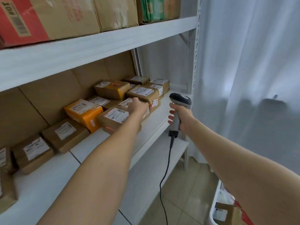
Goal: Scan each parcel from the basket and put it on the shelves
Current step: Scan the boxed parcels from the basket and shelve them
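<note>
Left hand point(138, 103) is stretched out over the middle shelf point(100, 143), the wrist crossing the top of a brown parcel point(113, 118) with a white label. The fingers point away from me, hidden behind the back of the hand, so I cannot tell whether they clasp anything or lie flat. A thin red line of light shows on that parcel's near face.

Right hand point(181, 116) is wrapped round the grey handle of the scanner point(179, 101); the scanner is held upright in front of the shelf's right end, dark head on top and turned left toward the parcels. Its black cable point(165, 172) hangs from the butt of the handle down toward the tiled floor point(186, 184).

An orange parcel point(83, 112) sits just left of the brown one; more labelled brown parcels run left along the shelf and are packed close on the far right side of it.

Basket point(215, 207) — white, near the bottom right corner, partly hidden behind my right forearm; a cardboard parcel with red tape shows inside it.

On the shelf above stand large cartons point(113, 12), the leftmost red-faced with a barcode label. White curtain point(251, 62) hangs to the right of the shelf post.
</note>
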`<state>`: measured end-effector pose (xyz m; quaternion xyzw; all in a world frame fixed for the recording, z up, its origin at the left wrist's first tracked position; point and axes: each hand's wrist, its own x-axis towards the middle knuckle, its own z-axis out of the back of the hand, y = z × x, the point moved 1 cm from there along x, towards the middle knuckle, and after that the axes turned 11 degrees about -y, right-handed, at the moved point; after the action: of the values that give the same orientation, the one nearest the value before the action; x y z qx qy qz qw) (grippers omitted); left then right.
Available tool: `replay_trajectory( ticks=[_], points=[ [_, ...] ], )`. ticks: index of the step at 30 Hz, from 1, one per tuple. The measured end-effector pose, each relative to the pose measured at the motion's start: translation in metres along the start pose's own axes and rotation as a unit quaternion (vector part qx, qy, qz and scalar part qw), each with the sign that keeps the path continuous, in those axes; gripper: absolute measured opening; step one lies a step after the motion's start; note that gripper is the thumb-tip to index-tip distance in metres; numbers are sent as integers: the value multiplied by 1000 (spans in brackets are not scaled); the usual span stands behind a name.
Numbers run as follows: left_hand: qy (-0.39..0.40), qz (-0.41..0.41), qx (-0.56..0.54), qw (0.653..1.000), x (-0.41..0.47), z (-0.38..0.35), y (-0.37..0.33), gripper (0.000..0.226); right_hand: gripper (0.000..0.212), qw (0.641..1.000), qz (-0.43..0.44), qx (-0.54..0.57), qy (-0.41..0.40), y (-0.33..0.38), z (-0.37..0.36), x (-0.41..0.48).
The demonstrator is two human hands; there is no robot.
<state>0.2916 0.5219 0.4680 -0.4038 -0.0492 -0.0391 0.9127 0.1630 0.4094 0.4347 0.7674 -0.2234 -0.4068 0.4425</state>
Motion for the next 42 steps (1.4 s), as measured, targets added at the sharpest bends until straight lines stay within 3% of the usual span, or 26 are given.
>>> replay_trajectory(
  ticks=[5, 10, 14, 21, 28, 36, 42],
  points=[
    [99, -67, -21, 993, -38, -50, -33, 58, 31, 998, 12, 21, -52, 5, 61, -4],
    [186, -112, -32, 976, -90, -106, -67, 55, 12, 994, 1, 53, -101, 10, 140, -10],
    [249, -151, -10, 957, -147, -153, -94, 55, 11, 984, 4, 79, -159, 9, 214, -14],
    [319, -166, 15, 933, -259, -224, -130, 52, 22, 963, -23, 117, -241, 2, 347, -20],
    [361, -163, 54, 917, -355, -291, -143, 52, 25, 941, -69, 186, -274, -17, 460, -17],
    [387, -158, 117, 901, -391, -363, -114, 53, 31, 929, -125, 192, -290, -72, 516, 32],
    [426, -222, 200, 854, -386, -443, -78, 54, 31, 914, -174, 195, -311, -122, 533, 83]
  ],
)
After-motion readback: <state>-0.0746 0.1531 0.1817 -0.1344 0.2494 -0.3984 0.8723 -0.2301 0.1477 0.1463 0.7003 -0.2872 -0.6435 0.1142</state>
